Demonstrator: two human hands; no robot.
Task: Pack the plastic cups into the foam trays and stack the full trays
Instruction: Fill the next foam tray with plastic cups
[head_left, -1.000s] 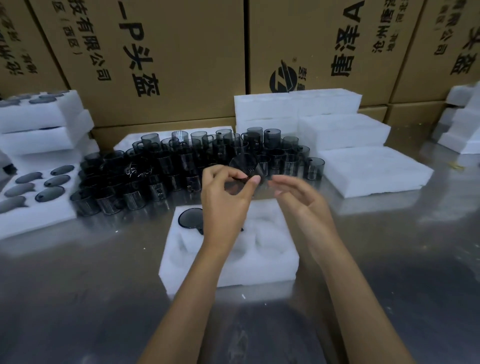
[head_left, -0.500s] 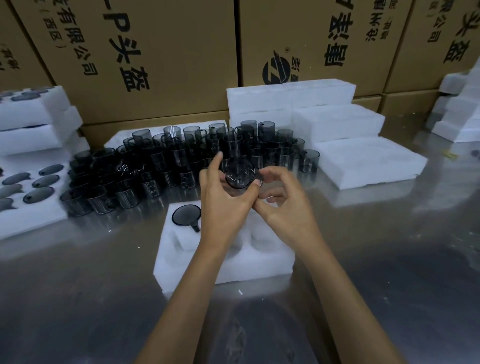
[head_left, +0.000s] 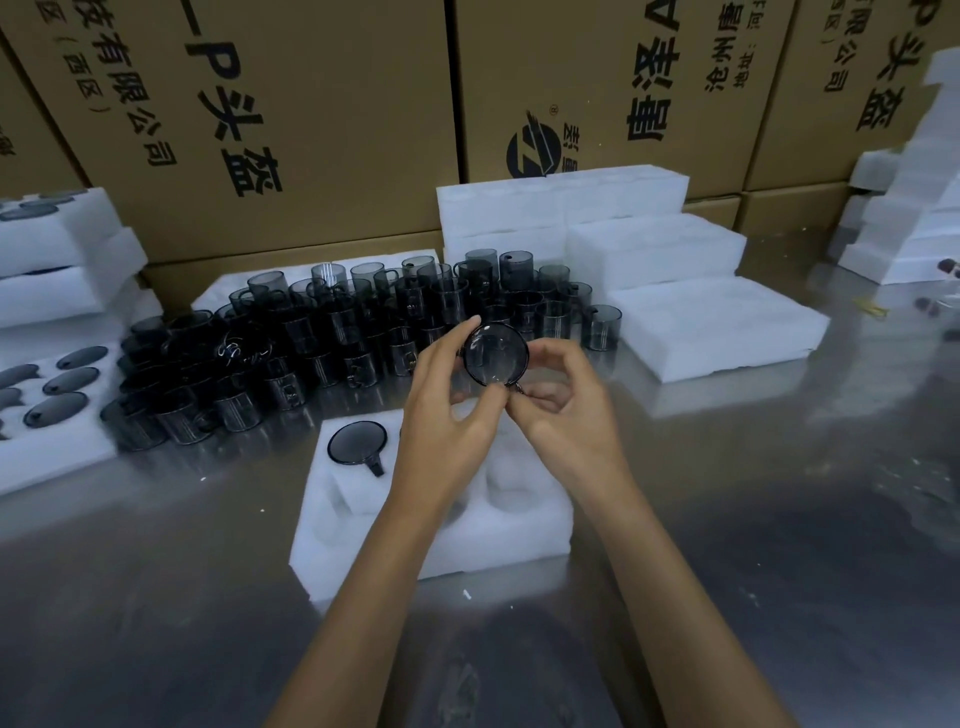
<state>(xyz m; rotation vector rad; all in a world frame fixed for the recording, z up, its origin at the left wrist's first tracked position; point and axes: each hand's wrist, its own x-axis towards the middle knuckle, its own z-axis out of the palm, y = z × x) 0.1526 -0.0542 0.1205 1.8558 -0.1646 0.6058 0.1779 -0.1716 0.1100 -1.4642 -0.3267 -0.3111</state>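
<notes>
Holding the cup (head_left: 496, 354) w/ both hands above the tray (head_left: 436, 540), L hand (head_left: 451, 415) fingers curled on its rim, R hand (head_left: 563, 410) pinching the handle side, you should turn it mouth-down & seat it straight in a free pocket beside the packed cup (head_left: 357, 442).

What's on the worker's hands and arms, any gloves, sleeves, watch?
Nothing worn. The left hand and right hand are bare, without gloves or visible rings. Both forearms are uncovered to the frame's bottom edge: no sleeves, watch or wristband in view.
</notes>
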